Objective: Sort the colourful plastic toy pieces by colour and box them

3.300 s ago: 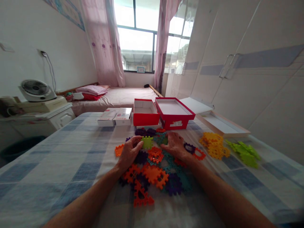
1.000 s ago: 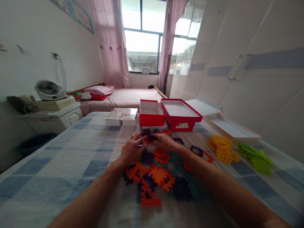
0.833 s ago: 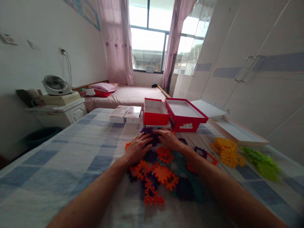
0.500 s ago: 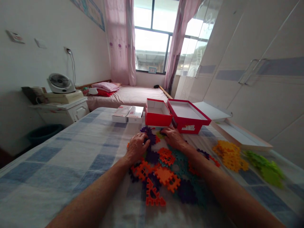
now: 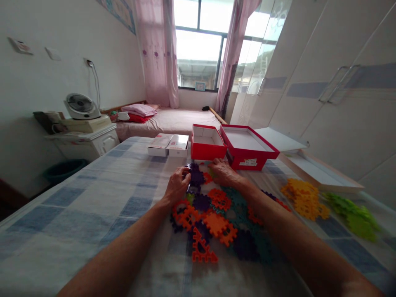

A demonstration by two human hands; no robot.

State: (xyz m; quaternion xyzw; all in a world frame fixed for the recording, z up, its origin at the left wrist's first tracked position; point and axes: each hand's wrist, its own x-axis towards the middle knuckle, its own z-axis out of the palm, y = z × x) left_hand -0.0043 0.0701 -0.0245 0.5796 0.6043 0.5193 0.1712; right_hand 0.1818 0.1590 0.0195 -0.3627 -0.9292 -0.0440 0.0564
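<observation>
We see a green piece [image 5: 213, 172] at the far end of the mixed heap, under the fingertips of our right hand [image 5: 225, 171]. We cannot tell whether these fingers grip it or only rest on it. Our left hand [image 5: 177, 183] is at the left edge of the purple pieces [image 5: 196, 176], its fingers curled down; whether it grasps one is hidden.

A second ago both our hands lay close together over these purple pieces. Now they are apart, the right one over to the right, and the purple shows between them. We judge that this spreading uncovers what lay beneath and puts the green within the right hand's reach. A second bit of green [image 5: 190, 198] shows beside our left wrist.

Nearer us, orange pieces [image 5: 215, 222] overlap with purple ones, an orange triangle [image 5: 204, 257] lies nearest, and teal pieces [image 5: 236, 196] spread to the right. Well apart, farther right, are a yellow pile [image 5: 305, 199] and a green pile [image 5: 355, 218]. Beyond the heap stand a red box [image 5: 208, 152] and, to its right, a larger crimson box [image 5: 244, 156].
</observation>
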